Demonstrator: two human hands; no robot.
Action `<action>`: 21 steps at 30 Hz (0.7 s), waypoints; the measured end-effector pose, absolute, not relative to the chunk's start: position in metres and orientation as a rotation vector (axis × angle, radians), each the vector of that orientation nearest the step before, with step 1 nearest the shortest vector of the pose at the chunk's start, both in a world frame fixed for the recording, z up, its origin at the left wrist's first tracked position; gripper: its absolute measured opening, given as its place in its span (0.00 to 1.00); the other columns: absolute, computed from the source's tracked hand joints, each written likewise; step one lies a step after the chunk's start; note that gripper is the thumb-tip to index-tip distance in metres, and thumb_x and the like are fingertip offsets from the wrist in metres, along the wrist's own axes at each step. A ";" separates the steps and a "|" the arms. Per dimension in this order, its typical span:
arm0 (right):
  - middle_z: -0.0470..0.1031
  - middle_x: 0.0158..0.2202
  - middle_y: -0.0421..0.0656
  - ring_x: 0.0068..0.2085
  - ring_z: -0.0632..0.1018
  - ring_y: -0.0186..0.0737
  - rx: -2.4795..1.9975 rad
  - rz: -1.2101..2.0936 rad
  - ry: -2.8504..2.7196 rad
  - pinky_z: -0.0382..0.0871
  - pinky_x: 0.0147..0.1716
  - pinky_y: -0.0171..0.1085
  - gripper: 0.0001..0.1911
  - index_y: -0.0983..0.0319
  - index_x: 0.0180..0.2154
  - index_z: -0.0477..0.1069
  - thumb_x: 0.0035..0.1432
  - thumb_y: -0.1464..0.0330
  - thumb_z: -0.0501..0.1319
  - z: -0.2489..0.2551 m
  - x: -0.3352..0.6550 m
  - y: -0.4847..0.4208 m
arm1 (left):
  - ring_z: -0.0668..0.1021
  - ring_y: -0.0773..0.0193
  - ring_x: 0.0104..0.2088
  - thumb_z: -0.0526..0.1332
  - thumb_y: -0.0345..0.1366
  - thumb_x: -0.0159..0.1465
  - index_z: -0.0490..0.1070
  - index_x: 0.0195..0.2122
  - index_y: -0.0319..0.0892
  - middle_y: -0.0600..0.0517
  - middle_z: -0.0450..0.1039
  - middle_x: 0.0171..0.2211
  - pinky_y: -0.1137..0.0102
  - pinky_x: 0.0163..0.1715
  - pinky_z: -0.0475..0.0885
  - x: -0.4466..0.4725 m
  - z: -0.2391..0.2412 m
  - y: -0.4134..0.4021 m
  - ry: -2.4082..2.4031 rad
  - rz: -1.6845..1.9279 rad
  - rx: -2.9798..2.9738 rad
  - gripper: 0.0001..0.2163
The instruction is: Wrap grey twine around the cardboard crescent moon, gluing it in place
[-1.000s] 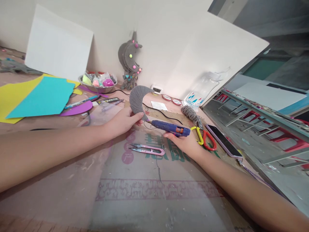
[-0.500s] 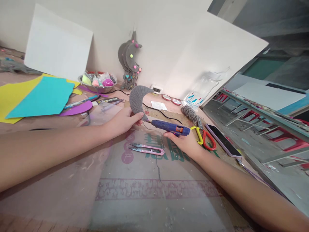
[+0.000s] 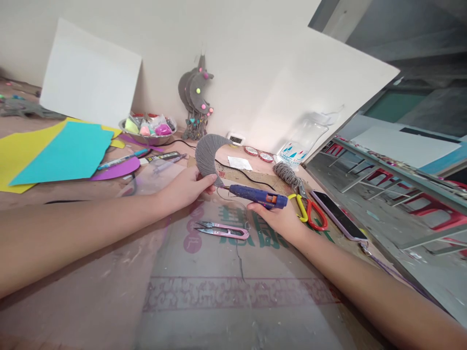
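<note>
My left hand point(image 3: 184, 187) is closed on the lower end of a crescent moon wrapped in grey yarn point(image 3: 207, 153), held upright above the table. In my right hand point(image 3: 279, 218) is a blue glue gun point(image 3: 259, 195), gripped around its body, with its nozzle touching the crescent's lower tip. A loose grey thread loops down from that tip. Pink thread snips point(image 3: 222, 229) lie on the clear plastic sheet point(image 3: 204, 272) just below both hands.
Scissors with yellow and red handles point(image 3: 310, 211), a phone point(image 3: 337, 214) and a grey yarn bundle point(image 3: 286, 172) lie to the right. Finished grey moons point(image 3: 197, 92) lean on the wall. A bowl of pompoms point(image 3: 148, 129), pens and coloured paper sheets point(image 3: 62, 148) sit on the left.
The view has shifted slightly downward. Both hands keep their grip, with the glue gun's nozzle still at the crescent's tip.
</note>
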State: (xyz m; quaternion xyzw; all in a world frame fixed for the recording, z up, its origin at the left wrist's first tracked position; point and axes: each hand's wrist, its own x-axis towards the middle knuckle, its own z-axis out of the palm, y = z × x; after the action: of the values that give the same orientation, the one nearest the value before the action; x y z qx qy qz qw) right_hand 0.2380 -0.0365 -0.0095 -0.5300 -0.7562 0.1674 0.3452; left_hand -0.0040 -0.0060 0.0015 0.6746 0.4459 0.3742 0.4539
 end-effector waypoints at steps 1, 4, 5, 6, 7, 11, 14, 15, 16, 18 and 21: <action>0.76 0.28 0.41 0.32 0.77 0.42 -1.375 0.439 -1.962 0.74 0.33 0.39 0.14 0.60 0.31 0.71 0.49 0.56 0.64 -0.009 0.237 -0.037 | 0.68 0.67 0.20 0.53 0.44 0.61 0.67 0.23 0.41 0.53 0.68 0.20 0.72 0.20 0.63 -0.004 0.002 -0.006 1.116 0.922 1.670 0.14; 0.77 0.29 0.41 0.33 0.77 0.42 -1.367 0.420 -1.974 0.74 0.34 0.39 0.14 0.60 0.31 0.72 0.49 0.56 0.64 -0.008 0.237 -0.037 | 0.69 0.67 0.21 0.53 0.43 0.61 0.67 0.23 0.41 0.53 0.69 0.20 0.71 0.22 0.64 -0.004 0.002 -0.006 1.134 0.920 1.683 0.14; 0.77 0.30 0.41 0.34 0.78 0.43 -1.365 0.416 -1.974 0.74 0.34 0.39 0.13 0.60 0.31 0.72 0.50 0.57 0.64 -0.009 0.238 -0.036 | 0.70 0.66 0.21 0.53 0.43 0.61 0.67 0.23 0.41 0.53 0.69 0.21 0.71 0.22 0.64 -0.004 0.002 -0.006 1.128 0.923 1.687 0.14; 0.77 0.30 0.42 0.34 0.78 0.43 -1.364 0.419 -1.972 0.74 0.34 0.39 0.13 0.60 0.31 0.72 0.50 0.57 0.64 -0.010 0.239 -0.036 | 0.70 0.66 0.22 0.53 0.43 0.61 0.67 0.23 0.40 0.52 0.69 0.22 0.72 0.23 0.65 -0.004 0.002 -0.006 1.119 0.930 1.691 0.14; 0.78 0.30 0.42 0.35 0.78 0.43 -1.364 0.427 -1.962 0.74 0.34 0.39 0.13 0.60 0.32 0.72 0.50 0.57 0.64 -0.011 0.240 -0.035 | 0.70 0.66 0.23 0.53 0.43 0.61 0.67 0.24 0.40 0.52 0.70 0.22 0.72 0.23 0.65 -0.004 0.002 -0.005 1.109 0.936 1.695 0.14; 0.78 0.31 0.42 0.35 0.78 0.43 -1.391 0.458 -1.903 0.75 0.34 0.39 0.14 0.60 0.33 0.72 0.50 0.57 0.64 -0.016 0.242 -0.034 | 0.68 0.68 0.22 0.53 0.44 0.61 0.67 0.24 0.40 0.53 0.68 0.23 0.74 0.21 0.62 -0.005 0.002 -0.006 1.089 0.914 1.692 0.14; 0.79 0.33 0.42 0.36 0.79 0.44 -1.406 0.447 -1.894 0.75 0.36 0.40 0.15 0.60 0.34 0.73 0.49 0.56 0.64 -0.015 0.241 -0.035 | 0.68 0.68 0.22 0.54 0.44 0.60 0.66 0.24 0.40 0.53 0.67 0.23 0.75 0.20 0.62 -0.005 0.004 -0.006 1.091 0.907 1.675 0.14; 0.79 0.33 0.43 0.37 0.79 0.45 -1.406 0.441 -1.901 0.75 0.37 0.41 0.15 0.60 0.35 0.73 0.50 0.56 0.64 -0.014 0.240 -0.035 | 0.68 0.68 0.22 0.54 0.44 0.60 0.66 0.24 0.40 0.53 0.67 0.23 0.75 0.20 0.62 -0.005 0.004 -0.006 1.093 0.909 1.672 0.14; 0.79 0.34 0.43 0.38 0.79 0.45 -1.407 0.433 -1.910 0.74 0.38 0.41 0.15 0.60 0.35 0.74 0.50 0.56 0.64 -0.013 0.239 -0.036 | 0.68 0.68 0.22 0.54 0.44 0.60 0.66 0.24 0.40 0.53 0.67 0.23 0.75 0.20 0.62 -0.005 0.004 -0.007 1.096 0.910 1.671 0.14; 0.79 0.34 0.44 0.40 0.79 0.46 -1.414 0.405 -1.922 0.74 0.40 0.43 0.15 0.60 0.34 0.74 0.50 0.56 0.64 -0.010 0.237 -0.036 | 0.69 0.67 0.23 0.54 0.45 0.60 0.67 0.24 0.40 0.53 0.68 0.23 0.74 0.20 0.62 -0.005 0.004 -0.007 1.102 0.906 1.672 0.14; 0.79 0.35 0.44 0.41 0.78 0.47 -1.422 0.359 -1.918 0.73 0.42 0.43 0.14 0.60 0.33 0.74 0.49 0.57 0.65 -0.009 0.237 -0.036 | 0.71 0.66 0.24 0.54 0.45 0.61 0.67 0.25 0.40 0.52 0.69 0.24 0.74 0.22 0.64 -0.005 0.003 -0.007 1.111 0.913 1.665 0.15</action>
State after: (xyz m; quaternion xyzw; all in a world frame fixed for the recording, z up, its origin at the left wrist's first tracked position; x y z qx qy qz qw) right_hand 0.2367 -0.0358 -0.0085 -0.5505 -0.7425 0.1390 0.3554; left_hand -0.0046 -0.0073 0.0029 0.6746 0.4499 0.3697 0.4537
